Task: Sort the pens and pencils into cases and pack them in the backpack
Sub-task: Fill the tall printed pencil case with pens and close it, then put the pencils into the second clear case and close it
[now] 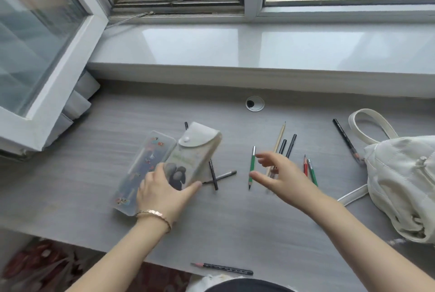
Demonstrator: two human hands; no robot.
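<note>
My left hand (162, 191) grips the lower end of a pale soft pencil case (195, 150) with a snap flap, which lies beside a clear plastic pencil box (143, 164). My right hand (280, 174) hovers with spread fingers just right of a green pencil (252, 167), holding nothing. Several pens and pencils lie scattered on the grey desk (94, 185): a tan pencil (279, 141), black pens (291, 145), a red pencil (305, 165) and another green pencil (312, 171). A white backpack (402, 181) sits at the right.
A black pencil (346, 138) lies near the backpack strap. Another black pencil (223, 268) rests at the desk's front edge. Two crossed dark pens (215, 177) lie right of the soft case. A cable grommet (255, 103) sits below the window sill (235, 51).
</note>
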